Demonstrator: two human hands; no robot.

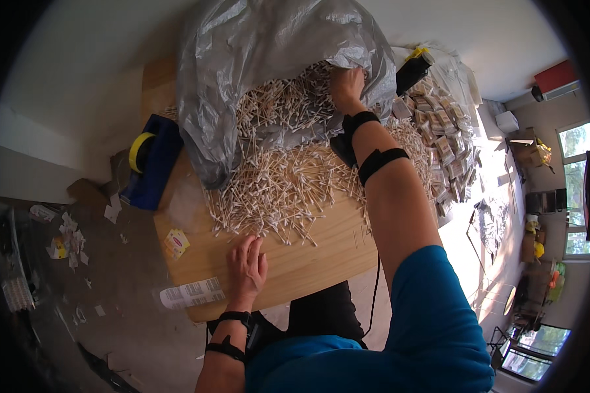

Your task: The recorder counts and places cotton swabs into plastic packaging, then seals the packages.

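A large grey plastic bag point(210, 78) lies on the wooden table with its mouth toward me, and cotton swabs point(282, 105) fill the opening. More loose cotton swabs point(275, 190) spread from it across the tabletop in a thick, tangled layer. My right hand point(347, 88) reaches far forward to the right side of the bag's mouth, its fingers closed on the bag's edge; the fingertips are partly hidden. Near the front of the heap, my left hand point(246, 265) lies on the table with its fingers stretched out, their tips by the nearest swabs.
A blue tape dispenser point(154, 160) with a yellow roll stands at the table's left edge. Small cards point(176, 242) and a printed sheet point(193, 293) lie in front of it. Many small packs point(446, 144) are piled at the right. Paper scraps point(71, 239) litter the floor.
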